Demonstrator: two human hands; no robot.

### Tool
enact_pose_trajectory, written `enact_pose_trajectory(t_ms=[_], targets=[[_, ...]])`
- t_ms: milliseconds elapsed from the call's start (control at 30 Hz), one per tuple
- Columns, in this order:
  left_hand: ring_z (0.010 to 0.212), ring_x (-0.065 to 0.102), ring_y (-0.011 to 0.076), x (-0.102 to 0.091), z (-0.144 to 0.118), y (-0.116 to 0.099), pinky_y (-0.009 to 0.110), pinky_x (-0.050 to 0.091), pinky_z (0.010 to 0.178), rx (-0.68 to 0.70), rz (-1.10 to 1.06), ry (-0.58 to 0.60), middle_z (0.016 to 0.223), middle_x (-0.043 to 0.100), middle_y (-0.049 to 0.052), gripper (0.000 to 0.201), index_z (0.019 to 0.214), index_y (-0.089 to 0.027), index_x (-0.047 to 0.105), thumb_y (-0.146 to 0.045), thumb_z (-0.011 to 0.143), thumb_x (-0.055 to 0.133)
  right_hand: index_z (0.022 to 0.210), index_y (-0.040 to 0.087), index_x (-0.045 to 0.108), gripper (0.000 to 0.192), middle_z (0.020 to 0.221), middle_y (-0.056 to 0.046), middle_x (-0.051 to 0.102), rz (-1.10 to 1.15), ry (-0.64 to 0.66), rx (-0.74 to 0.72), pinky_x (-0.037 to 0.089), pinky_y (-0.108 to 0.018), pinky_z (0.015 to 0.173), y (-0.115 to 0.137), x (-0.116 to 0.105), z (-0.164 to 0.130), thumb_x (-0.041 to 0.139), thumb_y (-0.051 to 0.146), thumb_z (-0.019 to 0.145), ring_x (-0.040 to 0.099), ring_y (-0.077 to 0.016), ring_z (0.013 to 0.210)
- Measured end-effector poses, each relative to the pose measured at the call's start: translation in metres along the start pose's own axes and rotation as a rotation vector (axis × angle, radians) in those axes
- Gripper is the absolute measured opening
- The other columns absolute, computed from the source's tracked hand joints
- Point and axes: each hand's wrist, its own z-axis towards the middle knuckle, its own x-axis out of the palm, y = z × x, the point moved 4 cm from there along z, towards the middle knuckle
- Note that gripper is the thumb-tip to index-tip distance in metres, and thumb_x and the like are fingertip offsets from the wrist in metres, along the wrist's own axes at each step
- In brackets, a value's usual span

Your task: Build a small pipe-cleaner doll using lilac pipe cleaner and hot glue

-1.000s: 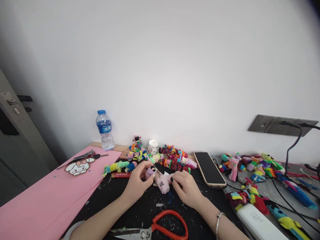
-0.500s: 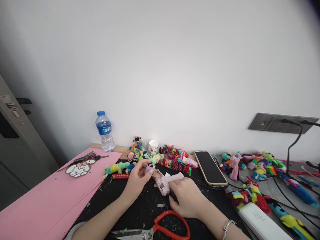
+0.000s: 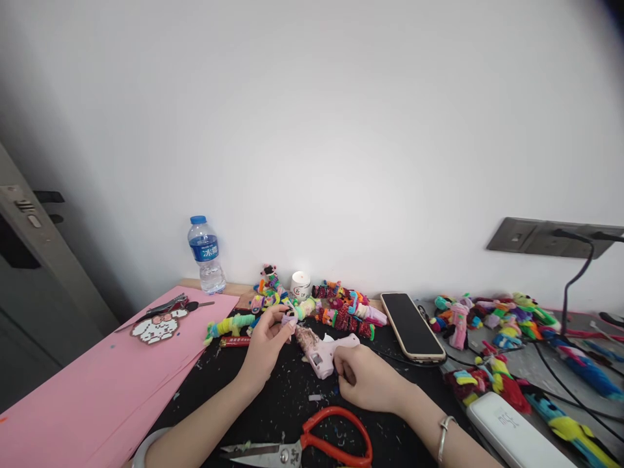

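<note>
Glue gun (image 3: 322, 351), pink and crusted with scraps, lies at lower centre on the black mat (image 3: 273, 409), long axis slanting from handle at lower right to nozzle at upper left. I see my right hand (image 3: 365, 379) closed around its handle. Beyond, my left hand (image 3: 266, 341) pinches a small purple piece (image 3: 288, 318) at the nozzle.

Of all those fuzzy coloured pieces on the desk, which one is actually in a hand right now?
The small lilac piece, pinched in the left hand at the pink glue gun. The other pieces lie loose by the wall and right of the phone.
</note>
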Motion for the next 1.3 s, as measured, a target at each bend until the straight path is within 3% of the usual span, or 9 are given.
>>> enact_pose_trajectory(t_ms=[100, 233, 367, 567, 1000, 1300], targets=[[0.066, 0.054, 0.0129, 0.000, 0.000, -0.001, 0.024, 0.045, 0.060, -0.034, -0.007, -0.013, 0.082, 0.059, 0.000, 0.034, 0.103, -0.019, 0.053, -0.034, 0.074, 0.063, 0.064, 0.018, 0.046, 0.012, 0.051, 0.007, 0.047, 0.385, 0.137, 0.125, 0.027, -0.017, 0.043, -0.015, 0.005, 0.003, 0.046, 0.007, 0.060, 0.046, -0.0078, 0.045], [0.075, 0.058, 0.0158, 0.001, 0.002, 0.000, 0.027, 0.048, 0.064, -0.044, -0.004, -0.001, 0.094, 0.062, 0.004, 0.039, 0.107, -0.019, 0.053, -0.036, 0.073, 0.064, 0.067, 0.017, 0.048, 0.014, 0.044, 0.008, 0.051, 0.637, 0.278, 0.191, 0.028, -0.014, 0.039, -0.024, 0.007, 0.004, 0.043, 0.006, 0.060, 0.048, -0.0071, 0.037], [0.084, 0.060, 0.0187, 0.001, 0.003, 0.002, 0.027, 0.049, 0.066, -0.043, 0.001, 0.010, 0.100, 0.063, 0.006, 0.041, 0.108, -0.019, 0.054, -0.036, 0.072, 0.066, 0.067, 0.014, 0.055, 0.010, 0.050, 0.005, 0.061, 0.811, 0.332, 0.178, 0.030, -0.014, 0.041, -0.024, 0.009, 0.004, 0.051, 0.007, 0.060, 0.047, -0.0053, 0.039], [0.079, 0.059, 0.0170, 0.000, 0.002, 0.004, 0.026, 0.049, 0.065, -0.034, -0.003, 0.025, 0.095, 0.062, 0.004, 0.038, 0.106, -0.020, 0.055, -0.037, 0.073, 0.065, 0.070, 0.012, 0.061, 0.007, 0.053, 0.004, 0.063, 0.867, 0.361, 0.134, 0.038, -0.015, 0.048, -0.028, 0.013, 0.004, 0.061, 0.010, 0.063, 0.056, -0.0074, 0.048], [0.063, 0.057, 0.0127, 0.006, -0.002, 0.000, 0.025, 0.047, 0.059, -0.042, -0.025, 0.074, 0.079, 0.062, 0.001, 0.031, 0.098, -0.018, 0.055, -0.033, 0.073, 0.065, 0.069, 0.012, 0.062, 0.009, 0.051, 0.005, 0.061, 0.856, 0.347, 0.157, 0.036, -0.013, 0.042, -0.029, 0.012, 0.007, 0.061, 0.008, 0.061, 0.051, -0.0054, 0.042], [0.059, 0.055, 0.0126, 0.006, -0.001, 0.001, 0.024, 0.045, 0.055, -0.035, -0.032, 0.089, 0.072, 0.061, -0.001, 0.026, 0.094, -0.018, 0.056, -0.031, 0.073, 0.064, 0.071, 0.012, 0.063, 0.011, 0.056, 0.004, 0.063, 0.882, 0.363, 0.145, 0.040, -0.015, 0.048, -0.034, 0.016, 0.006, 0.067, 0.012, 0.061, 0.057, -0.0073, 0.049]])
